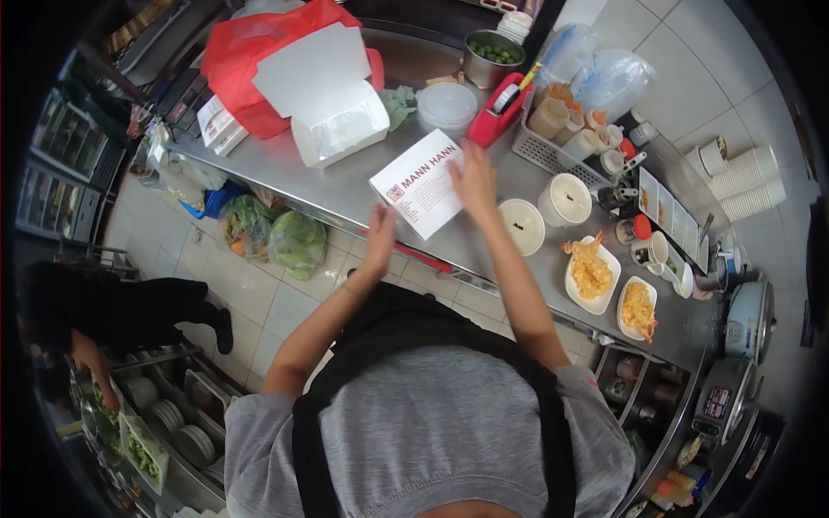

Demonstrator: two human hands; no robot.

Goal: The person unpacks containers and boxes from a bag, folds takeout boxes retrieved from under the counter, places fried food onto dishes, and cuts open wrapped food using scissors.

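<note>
A closed white box (417, 197) lies on the metal worktop (522, 183), and the two hands are apart, one to each side of it. The right hand (473, 184) lays loosely spread fingers over the box's right edge, perhaps to steady it or press that edge flat. The left hand (379, 238) hangs with relaxed fingers by the box's near left corner, likely guarding that side; I cannot tell if it touches.

Just right of the box sit two round white containers (523, 229), within easy reach of the right hand. Beyond the box, the red tape dispenser (492, 121) stands close by, presumably to be handy; a clear round tub (447, 105) is to its left. Left of the box, an open carton (347, 123) has its lid thrown back, leaving its inside accessible. A red bag (250, 65) slumps behind that carton. Farther right of the box, battered fried food (591, 274) rests in white trays (596, 308), probably kept shallow so the pieces stay uncrushed.
</note>
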